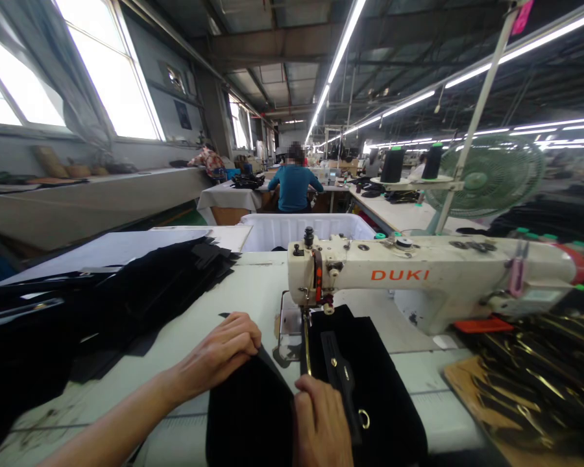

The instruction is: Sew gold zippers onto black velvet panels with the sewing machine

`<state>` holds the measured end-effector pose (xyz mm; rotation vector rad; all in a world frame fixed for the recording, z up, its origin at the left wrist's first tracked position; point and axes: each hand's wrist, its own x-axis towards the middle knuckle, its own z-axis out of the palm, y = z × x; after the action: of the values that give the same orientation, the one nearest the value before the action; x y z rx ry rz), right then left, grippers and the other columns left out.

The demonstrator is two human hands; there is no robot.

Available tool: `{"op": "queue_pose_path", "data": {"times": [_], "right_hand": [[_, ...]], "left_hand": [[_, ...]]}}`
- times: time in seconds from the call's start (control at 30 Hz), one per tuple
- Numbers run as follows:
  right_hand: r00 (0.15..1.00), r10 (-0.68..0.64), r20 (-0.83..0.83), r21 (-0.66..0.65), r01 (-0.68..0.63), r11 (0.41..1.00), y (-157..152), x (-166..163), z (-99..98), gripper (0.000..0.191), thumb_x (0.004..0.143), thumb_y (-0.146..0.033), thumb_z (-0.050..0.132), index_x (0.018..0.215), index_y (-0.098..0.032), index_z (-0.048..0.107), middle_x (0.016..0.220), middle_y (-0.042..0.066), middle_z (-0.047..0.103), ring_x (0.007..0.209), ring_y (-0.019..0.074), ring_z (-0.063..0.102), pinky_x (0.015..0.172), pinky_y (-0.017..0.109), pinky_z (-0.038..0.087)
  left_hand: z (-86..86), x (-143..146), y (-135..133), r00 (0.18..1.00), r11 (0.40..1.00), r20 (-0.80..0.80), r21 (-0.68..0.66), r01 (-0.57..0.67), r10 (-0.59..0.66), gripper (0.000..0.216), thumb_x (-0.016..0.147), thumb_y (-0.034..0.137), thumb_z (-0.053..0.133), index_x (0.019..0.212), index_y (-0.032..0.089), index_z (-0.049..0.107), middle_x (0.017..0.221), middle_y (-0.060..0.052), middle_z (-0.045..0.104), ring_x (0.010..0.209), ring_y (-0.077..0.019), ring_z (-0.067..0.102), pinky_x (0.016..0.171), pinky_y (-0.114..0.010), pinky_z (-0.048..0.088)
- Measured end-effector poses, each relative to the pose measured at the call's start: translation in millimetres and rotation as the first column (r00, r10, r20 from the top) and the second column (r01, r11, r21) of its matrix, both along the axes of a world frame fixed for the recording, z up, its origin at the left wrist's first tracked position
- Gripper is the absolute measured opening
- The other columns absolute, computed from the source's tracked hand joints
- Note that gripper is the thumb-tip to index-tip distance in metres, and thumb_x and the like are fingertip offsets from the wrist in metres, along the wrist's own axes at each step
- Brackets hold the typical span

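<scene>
My left hand (pixel 231 347) pinches the upper edge of a black fabric panel (pixel 248 415), lifting that edge off the table. Closer to me, my right hand (pixel 321 421) is closed at the same panel's right edge, beside a gold-toothed zipper (pixel 307 344) that runs up under the presser foot of the sewing machine (pixel 360 266). To the right of the zipper lies a second black panel (pixel 384 383). On it rests a black strap (pixel 338 366) with gold studs and a gold ring (pixel 365 418). My right fingertips are partly hidden.
Black cut pieces (pixel 126 292) are heaped on the left of the table. At right, a cardboard sheet (pixel 460 376) bears straps with gold hardware. A white bin (pixel 311 224) stands behind the machine, a fan (pixel 486 175) to its right. Ahead sits a person in a blue top (pixel 294 188).
</scene>
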<state>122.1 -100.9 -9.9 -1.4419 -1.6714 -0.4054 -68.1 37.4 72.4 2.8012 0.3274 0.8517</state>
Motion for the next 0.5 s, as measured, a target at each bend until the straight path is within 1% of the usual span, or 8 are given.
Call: {"op": "queue_pose_path", "data": {"times": [0.07, 0.13, 0.2, 0.27, 0.33, 0.4, 0.43, 0.5], "right_hand": [[0.999, -0.014, 0.040, 0.029, 0.013, 1.000, -1, 4, 7.2, 0.019, 0.095, -0.007, 0.045, 0.098, -0.018, 0.059, 0.096, 0.007, 0.066, 0.084, 0.0202, 0.064, 0.076, 0.033, 0.047], [0.997, -0.008, 0.072, 0.060, 0.003, 0.998, -1, 5, 12.6, 0.020, 0.093, -0.007, 0.048, 0.101, -0.020, 0.061, 0.091, 0.006, 0.066, 0.079, 0.0198, 0.064, 0.072, 0.033, 0.045], [0.996, 0.033, 0.080, 0.070, -0.038, 0.997, -2, 6, 15.0, 0.022, 0.093, -0.006, 0.047, 0.097, -0.021, 0.062, 0.082, 0.004, 0.063, 0.071, 0.0178, 0.062, 0.067, 0.031, 0.043], [0.995, 0.076, 0.064, 0.058, -0.080, 0.995, -2, 6, 14.8, 0.022, 0.094, -0.005, 0.045, 0.090, -0.021, 0.061, 0.073, 0.001, 0.059, 0.062, 0.0159, 0.057, 0.061, 0.030, 0.040], [0.994, 0.098, 0.043, 0.047, -0.100, 0.994, -3, 7, 14.1, 0.021, 0.097, -0.010, 0.045, 0.085, -0.021, 0.058, 0.067, 0.000, 0.054, 0.058, 0.0152, 0.052, 0.057, 0.030, 0.036], [0.993, 0.110, 0.054, 0.057, -0.113, 0.992, -4, 9, 15.5, 0.022, 0.099, -0.016, 0.047, 0.080, -0.021, 0.056, 0.065, 0.000, 0.052, 0.057, 0.0154, 0.049, 0.057, 0.030, 0.035], [0.991, 0.109, 0.075, 0.066, -0.114, 0.991, -5, 11, 17.3, 0.022, 0.099, -0.018, 0.048, 0.078, -0.021, 0.055, 0.065, 0.000, 0.051, 0.058, 0.0158, 0.048, 0.057, 0.031, 0.034], [0.987, 0.102, 0.128, 0.085, -0.113, 0.990, -6, 12, 22.2, 0.022, 0.097, -0.020, 0.051, 0.076, -0.020, 0.053, 0.065, 0.000, 0.050, 0.059, 0.0168, 0.047, 0.058, 0.032, 0.034]], "left_hand": [[7.1, -3, -7, 0.999, 0.999, 0.032, 0.045, -0.023, 0.022, 0.018, 0.097, 0.004, 0.045, 0.090, 0.020, 0.049, 0.090, -0.005, 0.061, 0.086, -0.0176, 0.056, 0.084, -0.037, 0.045], [13.9, -5, -13, 0.997, 0.994, 0.055, 0.098, -0.052, 0.047, 0.017, 0.096, 0.005, 0.047, 0.090, 0.020, 0.051, 0.093, -0.005, 0.061, 0.090, -0.0191, 0.056, 0.087, -0.039, 0.044], [19.7, -7, -18, 0.995, 0.986, 0.069, 0.144, -0.083, 0.074, 0.016, 0.095, 0.006, 0.050, 0.090, 0.020, 0.054, 0.094, -0.006, 0.061, 0.092, -0.0203, 0.056, 0.088, -0.040, 0.043], [24.7, -10, -22, 0.995, 0.981, 0.065, 0.173, -0.088, 0.077, 0.015, 0.094, 0.006, 0.051, 0.090, 0.019, 0.055, 0.090, -0.006, 0.060, 0.085, -0.0188, 0.055, 0.081, -0.036, 0.045], [29.0, -14, -26, 0.998, 0.980, 0.048, 0.192, -0.057, 0.048, 0.016, 0.094, 0.004, 0.051, 0.091, 0.019, 0.055, 0.086, -0.004, 0.060, 0.078, -0.0165, 0.054, 0.075, -0.033, 0.046], [32.7, -19, -31, 0.999, 0.970, 0.016, 0.239, -0.038, 0.035, 0.017, 0.093, 0.002, 0.052, 0.091, 0.018, 0.056, 0.088, -0.004, 0.062, 0.079, -0.0160, 0.056, 0.078, -0.034, 0.047], [34.3, -21, -33, 0.999, 0.957, 0.011, 0.284, -0.053, 0.052, 0.017, 0.094, 0.002, 0.052, 0.091, 0.018, 0.057, 0.091, -0.004, 0.064, 0.082, -0.0163, 0.058, 0.082, -0.035, 0.047], [36.9, -26, -39, 0.994, 0.905, 0.036, 0.410, -0.111, 0.105, 0.016, 0.095, 0.004, 0.052, 0.091, 0.018, 0.061, 0.092, -0.003, 0.066, 0.085, -0.0168, 0.060, 0.089, -0.037, 0.045]]}}
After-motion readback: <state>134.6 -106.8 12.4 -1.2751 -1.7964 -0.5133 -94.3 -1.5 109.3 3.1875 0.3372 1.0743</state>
